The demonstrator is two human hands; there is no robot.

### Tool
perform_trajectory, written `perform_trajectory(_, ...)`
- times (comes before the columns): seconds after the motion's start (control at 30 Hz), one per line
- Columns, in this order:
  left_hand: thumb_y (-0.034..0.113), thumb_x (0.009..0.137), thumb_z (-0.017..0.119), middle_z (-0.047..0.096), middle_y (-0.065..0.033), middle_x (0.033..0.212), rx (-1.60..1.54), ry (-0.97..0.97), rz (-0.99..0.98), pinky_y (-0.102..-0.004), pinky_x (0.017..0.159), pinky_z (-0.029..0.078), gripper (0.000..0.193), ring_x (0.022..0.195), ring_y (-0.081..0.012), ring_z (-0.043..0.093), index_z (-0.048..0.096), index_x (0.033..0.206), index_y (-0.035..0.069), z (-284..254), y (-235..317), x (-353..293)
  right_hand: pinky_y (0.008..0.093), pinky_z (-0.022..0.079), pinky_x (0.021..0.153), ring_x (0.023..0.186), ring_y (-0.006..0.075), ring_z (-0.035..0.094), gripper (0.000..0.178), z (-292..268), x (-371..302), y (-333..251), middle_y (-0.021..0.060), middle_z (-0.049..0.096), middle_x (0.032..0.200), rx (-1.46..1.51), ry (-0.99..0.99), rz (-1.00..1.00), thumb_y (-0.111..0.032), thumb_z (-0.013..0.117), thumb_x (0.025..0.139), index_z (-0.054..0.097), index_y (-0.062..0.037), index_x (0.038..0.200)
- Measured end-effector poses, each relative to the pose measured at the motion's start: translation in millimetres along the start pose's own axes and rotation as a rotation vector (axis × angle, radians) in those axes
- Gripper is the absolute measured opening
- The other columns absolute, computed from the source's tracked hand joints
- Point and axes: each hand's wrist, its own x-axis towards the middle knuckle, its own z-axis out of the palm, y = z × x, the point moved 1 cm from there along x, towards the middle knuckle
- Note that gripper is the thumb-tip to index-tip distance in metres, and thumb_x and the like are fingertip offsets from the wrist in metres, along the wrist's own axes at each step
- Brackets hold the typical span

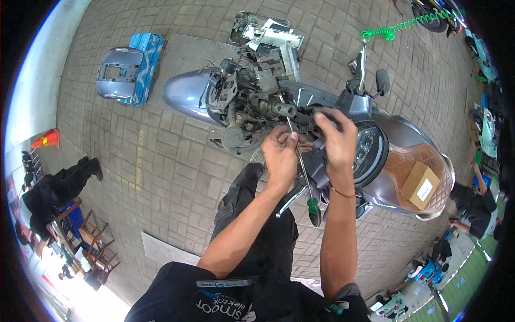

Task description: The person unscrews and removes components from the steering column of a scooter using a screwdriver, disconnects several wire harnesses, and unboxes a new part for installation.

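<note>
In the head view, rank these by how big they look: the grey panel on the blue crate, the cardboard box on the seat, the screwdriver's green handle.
1. Grey panel
2. Cardboard box
3. Green handle

Paving [161,161] left open; scooter frame [257,96] crowds hands [281,153]

Brown cardboard box [420,185] with a white rectangular label [424,189], resting on the scooter's quilted brown seat [407,161].

Screwdriver [303,170] tip lost among scooter [300,102] parts; right hand [337,140] fingertips hidden there.
</note>
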Motion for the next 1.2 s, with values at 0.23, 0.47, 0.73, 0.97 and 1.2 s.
perform_trajectory(0.23, -0.003, 0.097, 0.061, 0.067, -0.0041, 0.081, 0.048, 0.104, 0.041, -0.0245, 0.057, 0.041, 0.003, 0.064, -0.0082, 0.054, 0.063, 0.099, -0.005, 5.0, -4.0, 0.3, 0.0319, 0.046, 0.069, 0.076, 0.0154, 0.057, 0.032, 53.8, 33.5, -10.1, 0.0055, 0.067, 0.085, 0.247, -0.241, 0.318, -0.021, 0.072, 0.090, 0.073, 0.0078, 0.102)
perform_trajectory(0.47, -0.004, 0.095, 0.062, 0.066, -0.0037, 0.081, 0.070, 0.122, 0.041, -0.0253, 0.058, 0.041, 0.004, 0.066, -0.0078, 0.053, 0.063, 0.099, -0.005, 0.9, -4.2, 1.7, 0.0330, 0.046, 0.065, 0.073, 0.0165, 0.057, 0.033, 65.8, 37.3, -2.7, 0.0066, 0.067, 0.086, 0.326, -0.208, 0.412, -0.021, 0.077, 0.084, 0.072, 0.0070, 0.100)
perform_trajectory(0.73, -0.004, 0.096, 0.062, 0.065, -0.0024, 0.082, 0.120, -0.007, -0.030, -0.0238, 0.058, 0.045, 0.009, 0.067, -0.0084, 0.055, 0.062, 0.105, -0.004, -2.1, -13.6, -9.9, 0.0300, 0.047, 0.068, 0.078, 0.0143, 0.061, 0.030, 47.8, 30.0, -6.5, 0.0053, 0.068, 0.085, 0.237, -0.192, 0.398, -0.021, 0.076, 0.085, 0.073, 0.0053, 0.099)
perform_trajectory(0.97, -0.006, 0.099, 0.058, 0.069, -0.0107, 0.091, 0.251, -0.225, -0.091, -0.0314, 0.071, 0.061, 0.012, 0.079, -0.0151, 0.068, 0.059, 0.110, -0.009, -14.9, -12.5, -53.4, 0.0304, 0.051, 0.075, 0.083, 0.0153, 0.064, 0.017, -18.1, -22.5, 10.6, 0.0098, 0.069, 0.094, 0.708, 0.063, 0.038, -0.012, 0.076, 0.086, 0.065, 0.0003, 0.090)
perform_trajectory(1.2, 0.001, 0.101, 0.057, 0.071, -0.0210, 0.097, 0.135, -0.328, -0.207, -0.0438, 0.074, 0.066, 0.017, 0.083, -0.0349, 0.076, 0.056, 0.115, -0.011, -23.7, 0.9, -74.4, 0.0332, 0.056, 0.083, 0.090, 0.0187, 0.069, 0.018, -102.7, -134.0, 65.4, 0.0139, 0.071, 0.099, 0.500, 0.026, 0.016, -0.001, 0.077, 0.084, 0.060, -0.0005, 0.091)
